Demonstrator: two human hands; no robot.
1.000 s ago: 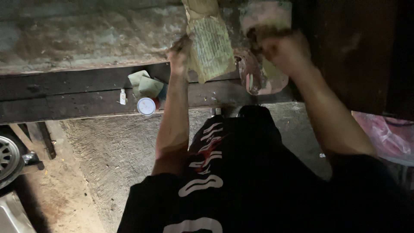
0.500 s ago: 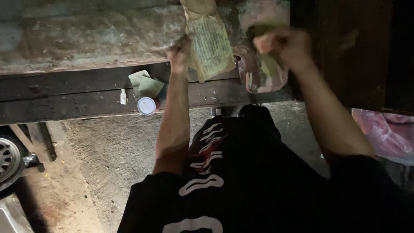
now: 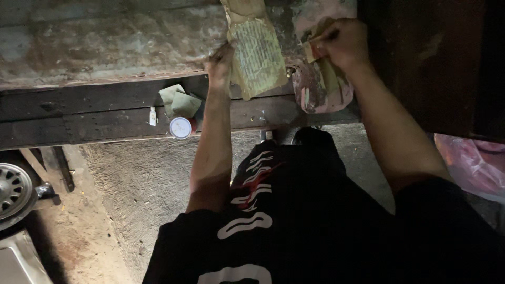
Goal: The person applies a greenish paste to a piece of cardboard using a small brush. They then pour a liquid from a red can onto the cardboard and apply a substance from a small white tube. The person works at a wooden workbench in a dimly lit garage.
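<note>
I see left hand (image 3: 220,63) pressing flat on long paper-wrapped packet (image 3: 256,50) on worn desk (image 3: 105,47), pinning it; right hand (image 3: 342,44), grip closed, pinches tan paper strip (image 3: 315,50) above pink object (image 3: 321,92)

A small white-capped jar (image 3: 180,128) sits beside folded green paper (image 3: 180,102) and a tiny white bottle (image 3: 152,116) on a dark plank (image 3: 79,118); a wheel (image 3: 13,192) lower left; pink plastic (image 3: 473,163) right.
</note>
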